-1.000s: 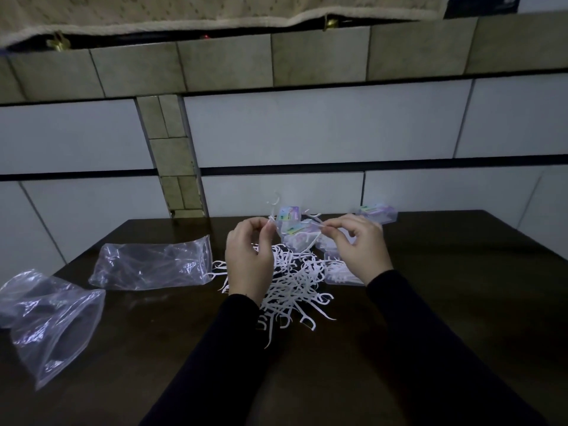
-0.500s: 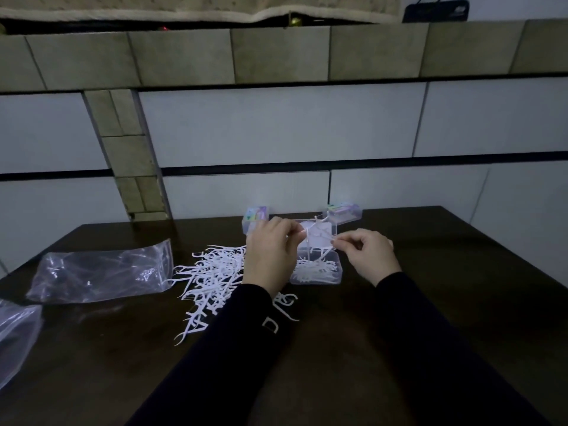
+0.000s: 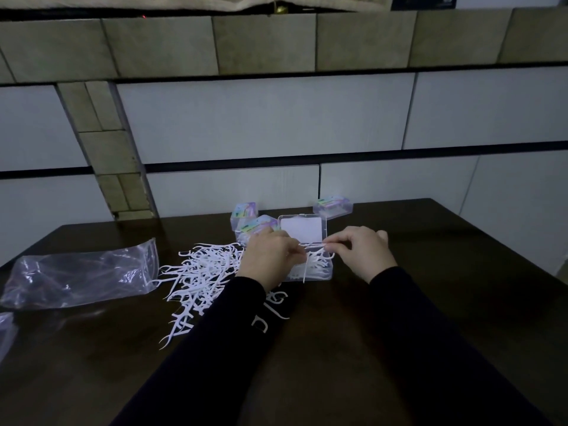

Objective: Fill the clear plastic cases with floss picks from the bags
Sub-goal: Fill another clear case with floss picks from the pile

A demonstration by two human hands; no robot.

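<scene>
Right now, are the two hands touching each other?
Apart. The head view shows a small gap between the left hand and the right hand, bridged only by the floss picks they pinch above the open case.

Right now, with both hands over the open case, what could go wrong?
1. The left hand and right hand pinch a small bundle of floss picks above the open case; one pick already dangles and may drop outside.
2. The left sleeve lies over the loose pile and could drag picks toward the table edge.
3. The upright lid might tip shut if nudged.
</scene>
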